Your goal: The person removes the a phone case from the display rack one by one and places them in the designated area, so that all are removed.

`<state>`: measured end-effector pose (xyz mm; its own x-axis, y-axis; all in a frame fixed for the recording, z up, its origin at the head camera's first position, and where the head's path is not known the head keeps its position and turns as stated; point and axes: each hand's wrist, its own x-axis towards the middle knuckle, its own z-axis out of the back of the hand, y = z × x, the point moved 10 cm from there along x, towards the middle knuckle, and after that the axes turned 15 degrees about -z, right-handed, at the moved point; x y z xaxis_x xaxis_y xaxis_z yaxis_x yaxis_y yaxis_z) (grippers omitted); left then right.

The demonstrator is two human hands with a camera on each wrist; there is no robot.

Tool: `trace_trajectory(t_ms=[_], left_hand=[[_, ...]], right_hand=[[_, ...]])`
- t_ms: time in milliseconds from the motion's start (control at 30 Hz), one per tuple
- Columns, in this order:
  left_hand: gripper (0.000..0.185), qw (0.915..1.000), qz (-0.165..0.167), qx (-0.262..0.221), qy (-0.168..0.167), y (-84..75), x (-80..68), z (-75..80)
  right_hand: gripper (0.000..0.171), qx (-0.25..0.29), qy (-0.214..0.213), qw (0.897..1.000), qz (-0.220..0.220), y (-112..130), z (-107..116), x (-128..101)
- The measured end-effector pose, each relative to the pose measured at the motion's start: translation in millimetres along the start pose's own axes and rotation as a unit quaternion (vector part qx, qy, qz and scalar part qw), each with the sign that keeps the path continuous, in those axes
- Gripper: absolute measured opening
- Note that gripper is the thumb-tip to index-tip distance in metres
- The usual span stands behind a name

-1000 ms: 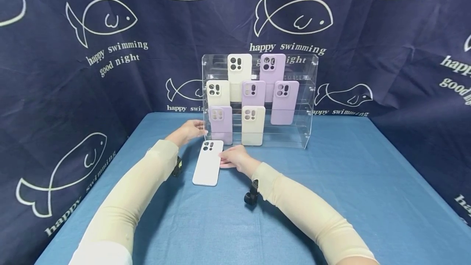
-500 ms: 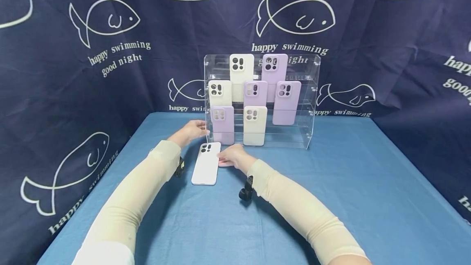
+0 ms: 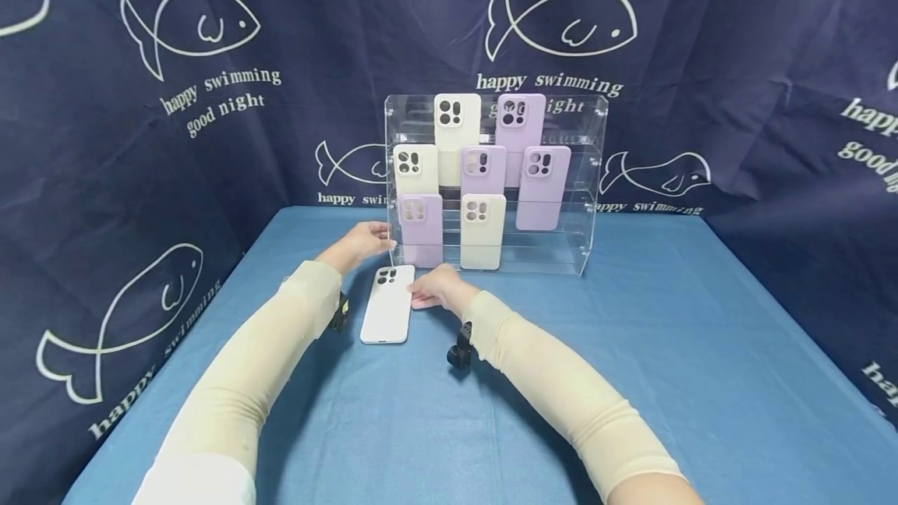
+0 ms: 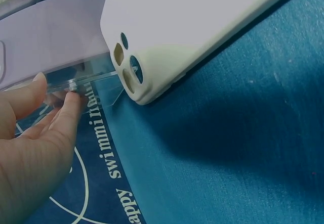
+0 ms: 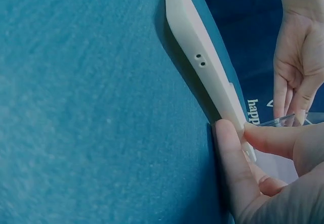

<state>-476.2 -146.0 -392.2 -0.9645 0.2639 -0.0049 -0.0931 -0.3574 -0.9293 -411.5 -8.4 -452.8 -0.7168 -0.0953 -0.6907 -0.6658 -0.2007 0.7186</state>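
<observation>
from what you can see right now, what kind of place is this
Probably a staged tabletop set rather than a real shop: a clear acrylic display rack of cream and lilac phone cases stands on a blue-covered table, with a navy fish-print cloth hung all round as a backdrop.

Head camera: I look forward and down from above the table (image 3: 631,349), facing the acrylic display rack (image 3: 589,178) and the fish-print backdrop (image 3: 140,139). Left wrist camera: very close, low, behind the left hand (image 4: 30,153). Right wrist camera: very close, edge-on. All three share the white phone case (image 3: 387,304), (image 4: 192,27), (image 5: 202,62).
</observation>
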Motion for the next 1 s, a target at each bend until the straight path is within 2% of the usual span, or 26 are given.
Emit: trace_trajectory(t_ms=[200, 500, 900, 1000], left_hand=[[0.057, 0.9999, 0.002, 0.013, -0.005, 0.3, 0.1, 1.2], [0.058, 1.0000, -0.001, -0.004, -0.007, -0.2, -0.2, 0.7], [0.057, 0.9998, 0.013, 0.010, -0.006, 1.3, -0.7, 1.9], [0.058, 0.9998, 0.015, 0.010, -0.007, 0.8, -1.5, 2.3]], right_hand=[[0.030, -0.006, -0.001, 1.000, -0.005, 1.5, -0.6, 0.2], [0.033, 0.003, 0.004, 1.000, -0.007, 1.2, -7.2, 2.2], [0.037, 0.012, 0.002, 1.000, -0.003, 0.3, -7.4, 0.9], [0.033, 0.015, 0.002, 1.000, -0.001, 0.4, -7.3, 0.5]])
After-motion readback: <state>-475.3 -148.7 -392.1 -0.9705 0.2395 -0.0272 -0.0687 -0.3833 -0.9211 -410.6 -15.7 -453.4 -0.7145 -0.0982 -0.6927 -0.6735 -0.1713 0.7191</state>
